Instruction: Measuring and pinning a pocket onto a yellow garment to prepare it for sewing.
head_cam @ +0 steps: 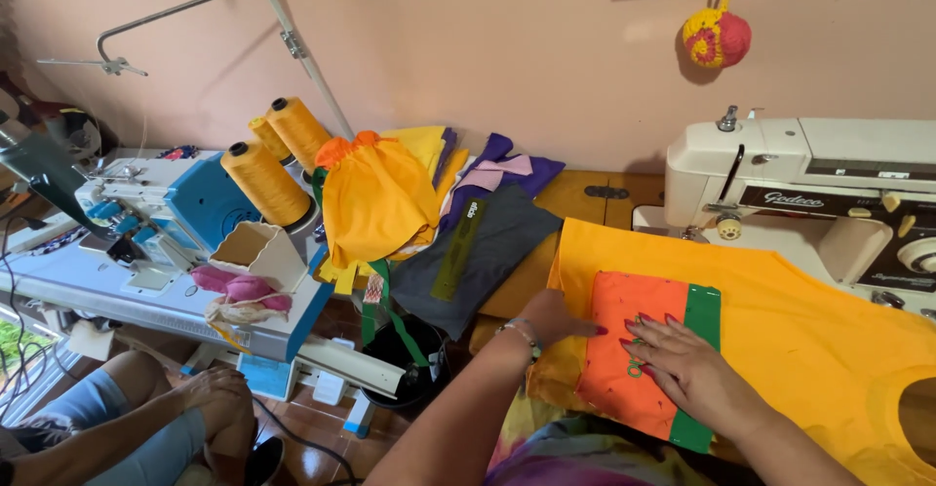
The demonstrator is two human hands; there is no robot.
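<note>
An orange fabric patch [624,306] with a green strip along its right edge lies on a large yellow garment [799,330] spread across the wooden table. My left hand [554,318] rests flat at the patch's left edge, fingers pointing right. My right hand [687,364] lies palm down on the patch's lower right part, fingers spread toward the left, partly over the green strip. Neither hand grips anything.
A white sewing machine [809,194] stands behind the garment at right. A grey cloth with a green ruler [458,252] and a pile of yellow and purple fabrics [390,189] lie left. Further left stands a blue-white overlock machine [166,213] with yellow thread cones [265,182]. Another person's knee and hand [210,393] sit lower left.
</note>
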